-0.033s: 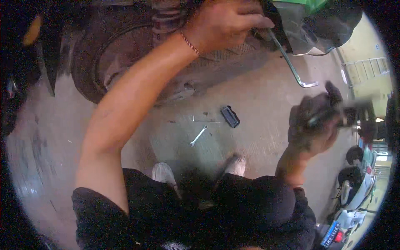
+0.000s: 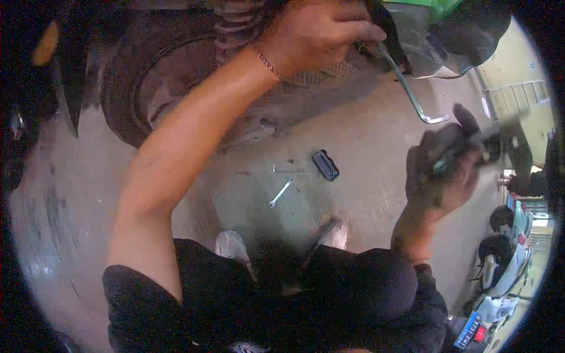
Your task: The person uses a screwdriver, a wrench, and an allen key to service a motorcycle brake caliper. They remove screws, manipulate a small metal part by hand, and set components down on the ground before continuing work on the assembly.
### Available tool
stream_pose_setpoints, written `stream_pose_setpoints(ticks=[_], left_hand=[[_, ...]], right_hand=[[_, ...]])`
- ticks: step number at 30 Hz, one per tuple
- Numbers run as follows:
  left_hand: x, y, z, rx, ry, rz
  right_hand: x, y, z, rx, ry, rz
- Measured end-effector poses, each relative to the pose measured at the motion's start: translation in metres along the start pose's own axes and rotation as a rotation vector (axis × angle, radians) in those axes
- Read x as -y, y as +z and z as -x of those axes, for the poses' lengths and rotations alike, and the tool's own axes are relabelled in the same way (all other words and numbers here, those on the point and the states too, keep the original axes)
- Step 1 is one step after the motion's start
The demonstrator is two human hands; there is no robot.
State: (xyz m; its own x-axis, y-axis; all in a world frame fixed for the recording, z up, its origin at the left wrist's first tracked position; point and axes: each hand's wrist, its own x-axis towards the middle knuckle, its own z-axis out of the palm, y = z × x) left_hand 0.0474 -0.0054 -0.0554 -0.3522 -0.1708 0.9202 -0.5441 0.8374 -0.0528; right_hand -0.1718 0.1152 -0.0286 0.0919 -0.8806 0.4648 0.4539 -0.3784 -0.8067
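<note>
My left hand (image 2: 321, 29) is raised at the top, closed on one end of a long L-shaped hex key (image 2: 410, 94). Its bent end points toward the right, and what lies behind my fingers is hidden beside the vehicle's dark underside. My right hand (image 2: 444, 165), dark and smeared by motion, grips a hammer-like tool (image 2: 513, 144) whose broad head sticks out to the right. Between the tool and the hex key's bent end a gap shows. A combination wrench (image 2: 281, 193) lies on the floor below, beside a thin L-shaped rod (image 2: 292, 172).
A small black tray-like part (image 2: 325, 165) sits near the rod. A wheel (image 2: 132, 88) and a coil spring (image 2: 232, 26) are at the upper left, with a green panel (image 2: 429, 7) at the top right. Parked motorbikes (image 2: 500, 265) line the right edge.
My right hand and the hammer-like tool have shifted slightly, the tool's head tilting up a little. The left hand and hex key stay almost still.
</note>
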Motion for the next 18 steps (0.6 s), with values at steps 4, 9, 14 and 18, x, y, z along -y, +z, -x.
stream_pose_setpoints(ticks=[4,9,14,18], left_hand=[[-0.004,-0.008,-0.005,0.020,0.030,-0.037],[-0.039,0.001,-0.012,-0.130,0.144,0.251],[-0.055,0.011,-0.010,-0.054,0.092,0.416],[-0.046,0.009,-0.006,-0.037,0.147,0.492]], right_hand=[[-0.002,0.031,-0.008,-0.343,0.080,0.422],[-0.008,0.024,-0.011,-0.160,-0.069,0.323],[-0.008,0.019,-0.008,-0.243,-0.084,0.446],[-0.013,0.003,0.017,-0.139,-0.107,0.310]])
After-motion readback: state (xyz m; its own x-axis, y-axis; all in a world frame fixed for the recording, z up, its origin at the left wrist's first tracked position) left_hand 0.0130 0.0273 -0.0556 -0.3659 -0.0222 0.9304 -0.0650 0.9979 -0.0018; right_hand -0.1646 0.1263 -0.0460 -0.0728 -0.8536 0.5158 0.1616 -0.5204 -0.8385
